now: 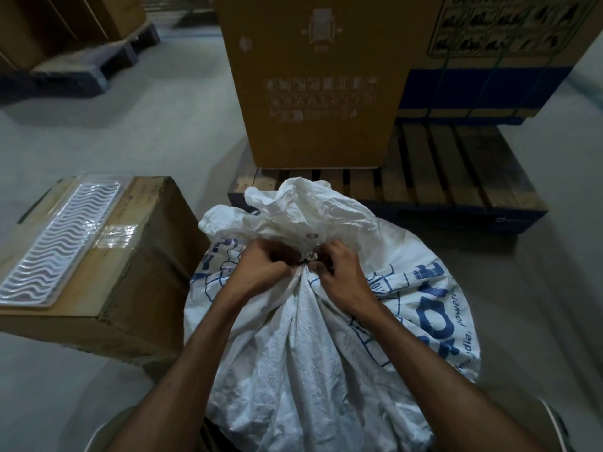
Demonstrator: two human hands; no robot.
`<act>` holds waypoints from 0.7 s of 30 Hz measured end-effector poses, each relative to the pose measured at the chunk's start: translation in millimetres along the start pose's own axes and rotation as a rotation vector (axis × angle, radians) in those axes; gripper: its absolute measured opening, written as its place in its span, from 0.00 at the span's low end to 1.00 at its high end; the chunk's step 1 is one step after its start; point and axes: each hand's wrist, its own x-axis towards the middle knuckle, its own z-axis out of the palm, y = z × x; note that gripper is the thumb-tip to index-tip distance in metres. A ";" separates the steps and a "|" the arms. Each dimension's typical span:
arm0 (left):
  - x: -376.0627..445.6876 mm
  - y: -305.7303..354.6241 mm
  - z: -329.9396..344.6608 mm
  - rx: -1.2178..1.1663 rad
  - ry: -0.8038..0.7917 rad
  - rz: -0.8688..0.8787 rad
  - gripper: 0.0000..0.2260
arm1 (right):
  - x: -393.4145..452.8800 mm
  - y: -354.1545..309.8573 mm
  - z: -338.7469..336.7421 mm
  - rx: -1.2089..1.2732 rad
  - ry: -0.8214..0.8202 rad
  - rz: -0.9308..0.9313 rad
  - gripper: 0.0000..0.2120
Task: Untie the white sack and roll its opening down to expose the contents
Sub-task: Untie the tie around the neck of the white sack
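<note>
A large white woven sack (303, 347) with blue print stands on the floor in front of me, its neck bunched and bound by a dark tie (306, 260). Loose sack fabric fans out above the tie. My left hand (266, 262) has its fingers curled at the left side of the tie and pinches it. My right hand (336, 269) has its fingers curled at the right side and pinches the tie too. The sack's contents are hidden.
A cardboard box (130, 265) with a clear wavy plastic tray (62, 236) on top stands to the left of the sack. Behind the sack a wooden pallet (456, 187) carries a tall brown carton (313, 79) and a strapped box (509, 53). Grey floor lies on both sides.
</note>
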 end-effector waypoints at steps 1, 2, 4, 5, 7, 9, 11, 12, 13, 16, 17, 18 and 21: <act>-1.4 -1.3 2.1 0.039 0.034 0.029 0.13 | -0.5 0.3 -0.1 -0.006 -0.005 0.002 0.06; -2.8 -2.8 5.0 0.075 0.081 0.056 0.12 | -1.4 -0.1 0.1 -0.017 -0.008 0.001 0.06; -5.8 -6.6 9.7 0.141 0.156 0.095 0.10 | -3.9 -1.8 0.9 -0.044 -0.009 -0.005 0.05; -7.4 -7.7 11.3 0.170 0.175 0.109 0.09 | -5.4 -2.6 1.4 -0.052 -0.008 -0.005 0.05; -10.7 -9.9 14.5 0.204 0.194 0.135 0.09 | -9.2 -5.5 1.7 -0.057 -0.002 -0.001 0.06; -14.4 -11.4 17.8 0.233 0.225 0.169 0.09 | -12.1 -8.9 1.7 -0.066 0.010 0.002 0.06; -16.1 -12.9 21.0 0.276 0.245 0.202 0.08 | -13.4 -11.0 1.5 -0.076 0.023 0.007 0.06; -15.6 -13.6 22.6 0.290 0.245 0.216 0.08 | -13.8 -11.8 0.8 -0.078 0.026 0.013 0.06; -15.0 -13.8 23.4 0.301 0.237 0.226 0.08 | -13.8 -12.0 0.3 -0.080 0.027 0.019 0.06; -13.0 -13.2 23.6 0.313 0.216 0.235 0.07 | -15.0 -11.0 0.9 -0.082 0.030 0.038 0.06; -12.7 -13.6 23.7 0.290 0.215 0.235 0.06 | -16.3 -11.1 1.4 -0.076 0.031 0.046 0.05; -12.6 -14.9 24.5 0.256 0.218 0.237 0.06 | -17.6 -11.1 2.2 -0.070 0.034 0.051 0.05; -16.1 -17.2 29.2 0.192 0.230 0.257 0.05 | -22.3 -9.5 2.9 -0.080 0.032 0.048 0.06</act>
